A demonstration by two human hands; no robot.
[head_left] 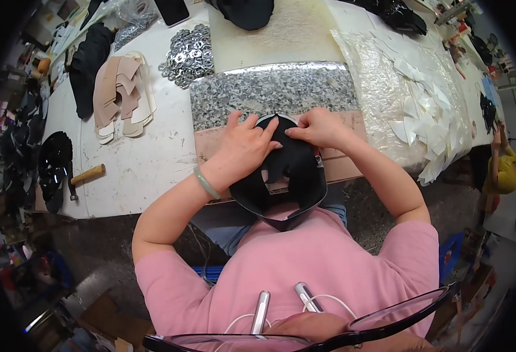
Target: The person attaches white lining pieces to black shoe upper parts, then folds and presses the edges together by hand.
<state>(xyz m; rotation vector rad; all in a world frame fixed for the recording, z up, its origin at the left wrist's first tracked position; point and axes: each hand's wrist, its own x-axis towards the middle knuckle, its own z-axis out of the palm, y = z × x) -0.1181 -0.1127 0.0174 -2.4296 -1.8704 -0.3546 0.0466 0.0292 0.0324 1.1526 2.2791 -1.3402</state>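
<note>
A black curved piece (296, 190), open in the middle, lies over the front edge of the granite slab (269, 88) and reaches back to the person's chest. My left hand (243, 144) rests on the left of its far end, fingers spread and fingertips on the black material. On the right of the same end, my right hand (316, 129) pinches the edge between thumb and fingers. Pinkish board (343, 164) shows beneath the piece, at the slab's near side.
Metal rings (188, 56), beige cut pieces (120, 94) and a hammer (88, 174) are on the left of the table. White scraps (425, 111) lie on plastic wrap at right. A phone (173, 10) is at the back. Another person (502, 167) is at far right.
</note>
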